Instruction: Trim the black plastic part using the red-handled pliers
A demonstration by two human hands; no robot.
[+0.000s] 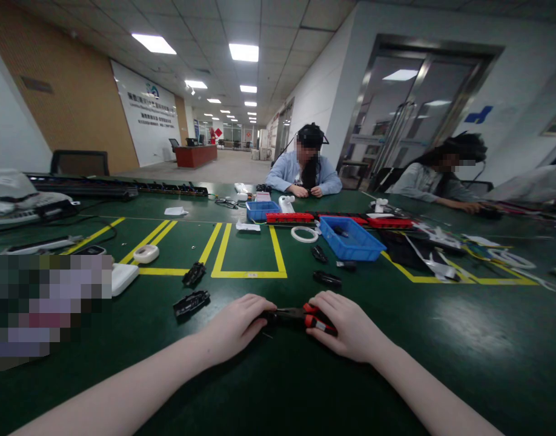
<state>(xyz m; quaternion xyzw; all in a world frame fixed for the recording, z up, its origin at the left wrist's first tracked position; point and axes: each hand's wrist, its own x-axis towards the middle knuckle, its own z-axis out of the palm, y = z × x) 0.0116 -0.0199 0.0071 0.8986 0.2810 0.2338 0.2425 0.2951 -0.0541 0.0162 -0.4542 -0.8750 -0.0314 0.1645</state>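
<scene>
My right hand (346, 324) is closed round the red-and-black handles of a pair of pliers (291, 313). The jaws point left and meet a small black part (269, 317), pinched between the thumb and fingers of my left hand (239, 324). My fingers cover most of that part, so its shape is unclear. Left of my hands lie two black plastic pieces, a nearer one (191, 304) and a farther one (194, 274). Beyond the pliers are more black pieces, among them a long one (327, 278) and a shorter one (318, 253).
A blue bin (369, 249) with a dark item inside stands beyond my right hand, near a white cable coil (304, 234). Red strips (289, 217) and a smaller blue tray (262, 212) are farther back. Yellow tape marks the green table. Co-workers sit opposite and at right.
</scene>
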